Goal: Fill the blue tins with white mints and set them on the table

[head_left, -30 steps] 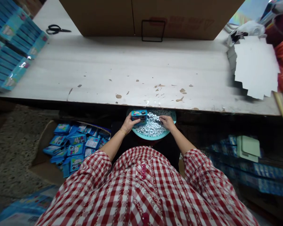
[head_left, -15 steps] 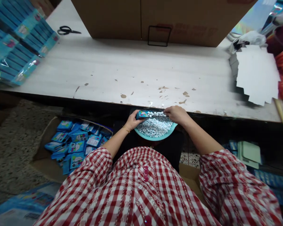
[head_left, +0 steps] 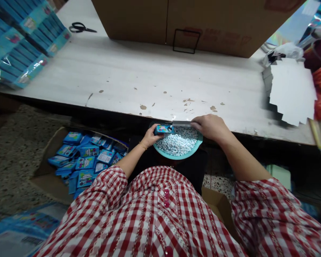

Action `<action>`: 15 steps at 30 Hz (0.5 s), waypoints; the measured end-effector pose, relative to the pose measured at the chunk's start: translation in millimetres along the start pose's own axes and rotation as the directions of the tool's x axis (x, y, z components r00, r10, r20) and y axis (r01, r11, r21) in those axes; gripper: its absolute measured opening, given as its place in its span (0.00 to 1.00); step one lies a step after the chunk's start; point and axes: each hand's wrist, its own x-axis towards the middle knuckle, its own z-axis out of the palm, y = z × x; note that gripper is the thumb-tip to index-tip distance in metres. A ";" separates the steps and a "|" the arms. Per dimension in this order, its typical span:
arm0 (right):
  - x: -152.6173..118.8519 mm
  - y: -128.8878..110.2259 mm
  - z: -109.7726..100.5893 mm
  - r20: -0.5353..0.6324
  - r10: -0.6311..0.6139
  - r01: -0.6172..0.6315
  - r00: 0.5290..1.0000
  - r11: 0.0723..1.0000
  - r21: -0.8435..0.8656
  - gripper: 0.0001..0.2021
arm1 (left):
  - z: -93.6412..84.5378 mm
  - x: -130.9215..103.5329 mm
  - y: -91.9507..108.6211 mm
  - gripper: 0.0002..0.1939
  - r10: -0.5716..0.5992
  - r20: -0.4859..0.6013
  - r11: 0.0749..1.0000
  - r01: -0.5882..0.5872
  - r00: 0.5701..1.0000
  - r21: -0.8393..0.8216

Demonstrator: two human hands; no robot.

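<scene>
**Candy box held over pellet bowl**

Left hand (head_left: 149,136): fingers closed on small blue candy box (head_left: 163,129), tilted sideways at bowl's 10 o'clock rim, prob. so spills drop into teal bowl (head_left: 179,155) of white pellets (head_left: 178,141). Right hand (head_left: 209,126): curled at 2 o'clock; grip can't tell. Table (head_left: 149,78) edge at 12.

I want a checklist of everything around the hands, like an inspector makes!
Surface: white table, paint chipped near its front edge.
Job's things: teal bowl of small white beads; little blue box.
Clutter: scissors, cardboard box, white card sheets, wrapped blue packs.
Hands: left hand holds the little blue box; right hand is over the bowl's far rim.
Cables: nothing seen.
Surroundings: floor carton of blue boxes.
</scene>
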 end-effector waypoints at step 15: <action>27.5 -23.2 -17.9 0.171 -0.676 0.529 0.717 0.687 0.499 0.25 | 23.5 25.6 63.9 0.19 0.011 0.564 0.800 0.330 0.826 -0.500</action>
